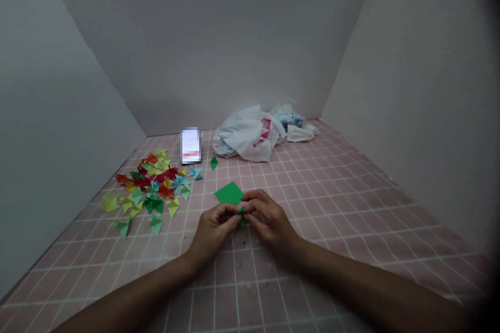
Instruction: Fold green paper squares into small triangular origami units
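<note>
Pink tiled floor (332, 192), plain walls; at lower centre left hand (213, 231) and right hand (269, 221) both pinched a small green folded paper (242, 214), mostly hidden by fingers.

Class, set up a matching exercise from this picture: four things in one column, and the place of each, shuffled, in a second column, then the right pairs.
Things:
1. small green folded piece
2. flat green paper square
3. pile of folded paper shapes
4. white plastic bags

Places:
A. far end, by the back wall
B. pinched between left hand and right hand
C. on the tiles left of the hands
D. just beyond the hands

Pairs: 1-B, 2-D, 3-C, 4-A
</note>
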### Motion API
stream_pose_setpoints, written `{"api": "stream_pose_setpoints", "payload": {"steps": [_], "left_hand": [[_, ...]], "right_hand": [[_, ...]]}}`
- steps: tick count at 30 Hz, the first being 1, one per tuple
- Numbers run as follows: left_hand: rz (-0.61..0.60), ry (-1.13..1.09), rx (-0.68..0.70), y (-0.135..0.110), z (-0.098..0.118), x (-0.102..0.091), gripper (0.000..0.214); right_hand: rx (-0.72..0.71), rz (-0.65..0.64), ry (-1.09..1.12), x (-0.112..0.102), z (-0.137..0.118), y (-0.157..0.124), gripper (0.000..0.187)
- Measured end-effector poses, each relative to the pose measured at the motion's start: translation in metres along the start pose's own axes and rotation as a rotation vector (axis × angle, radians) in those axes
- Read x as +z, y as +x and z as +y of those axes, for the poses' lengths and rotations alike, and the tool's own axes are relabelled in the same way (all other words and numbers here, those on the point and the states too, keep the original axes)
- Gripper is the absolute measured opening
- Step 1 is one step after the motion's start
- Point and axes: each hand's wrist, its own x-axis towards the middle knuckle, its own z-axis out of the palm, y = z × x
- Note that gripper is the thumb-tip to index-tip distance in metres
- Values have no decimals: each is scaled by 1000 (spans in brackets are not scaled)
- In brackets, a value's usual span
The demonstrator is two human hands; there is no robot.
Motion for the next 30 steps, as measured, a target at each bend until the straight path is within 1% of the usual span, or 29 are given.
{"api": "stream_pose_setpoints", "payload": {"steps": [7, 12, 16, 20, 25, 28, 30], "left_hand": [[1, 39, -17, -1, -2, -2, 9], [11, 142, 46, -5, 1, -4, 9], [-8, 156, 89, -5, 2, -4, 11], [0, 186, 124, -5, 2, -4, 11], [5, 204, 128, -4, 2, -4, 14], [24, 155, 63, -2, 2, -4, 8], [18, 111, 44, 0, 1, -5, 9]], "right_hand": [[-14, -16, -39, 0, -4, 0, 15], [-4, -9, -39, 0, -7, -2, 16], [-9, -19, -57, 0, -6, -3, 17], [-1, -15, -23, 1, -5, -2, 15], [-9, -22, -15, 0, -4, -1, 13], [16, -14, -39, -3, -4, 1, 12], [4, 12, -48, -4, -3, 3, 11]]}}
